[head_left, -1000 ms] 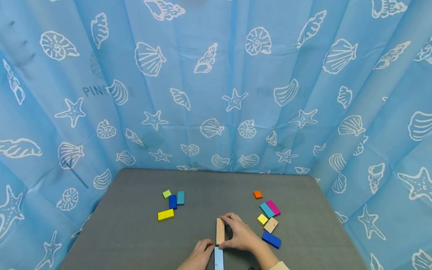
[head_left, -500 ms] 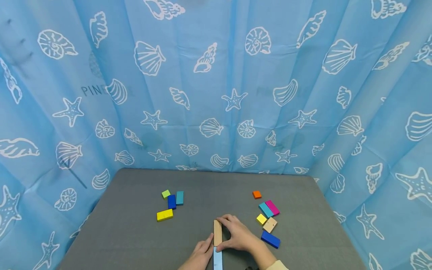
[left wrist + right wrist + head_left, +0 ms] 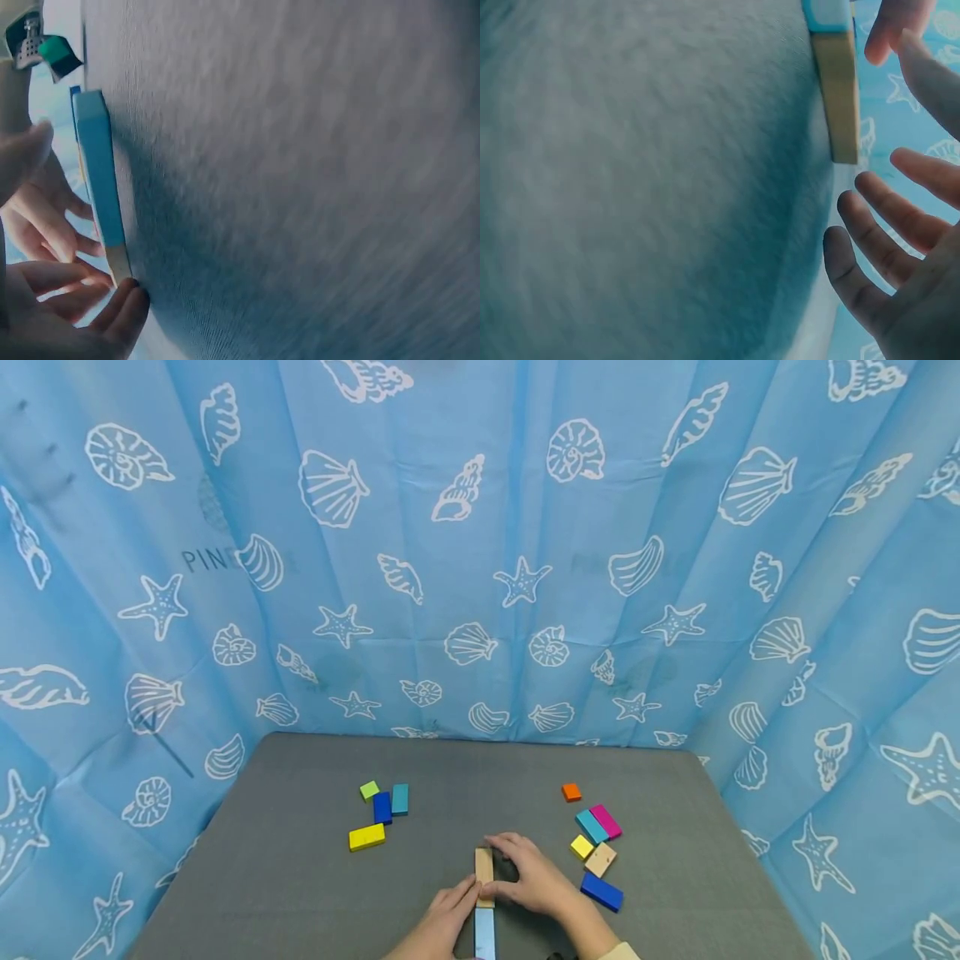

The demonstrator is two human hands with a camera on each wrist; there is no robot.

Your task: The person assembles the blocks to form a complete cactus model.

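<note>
A natural wood block (image 3: 484,864) lies end to end with a light blue block (image 3: 485,935) at the near middle of the table. My left hand (image 3: 448,914) is on their left side, its extended fingers touching the wood block. In the left wrist view, its fingertips (image 3: 129,311) reach down by the wood end beside the long blue side. To the right, my right hand (image 3: 532,881) arches about the wood block with thumb and fingers spread. From the right wrist view, the fingers of the right hand (image 3: 900,240) stand apart from the wood block (image 3: 838,97).
On the left of the grey table (image 3: 300,902) lie yellow (image 3: 367,837), dark blue (image 3: 382,808), teal (image 3: 401,799) and lime (image 3: 369,790) blocks. Orange (image 3: 572,792), magenta (image 3: 606,821), teal, yellow, wooden and blue (image 3: 602,892) blocks lie on the right. A shell-patterned curtain (image 3: 480,568) surrounds it.
The wood block has come down against the light blue block's end. My left fingers have moved forward onto the wood block, and the right hand's grip on it has loosened.
</note>
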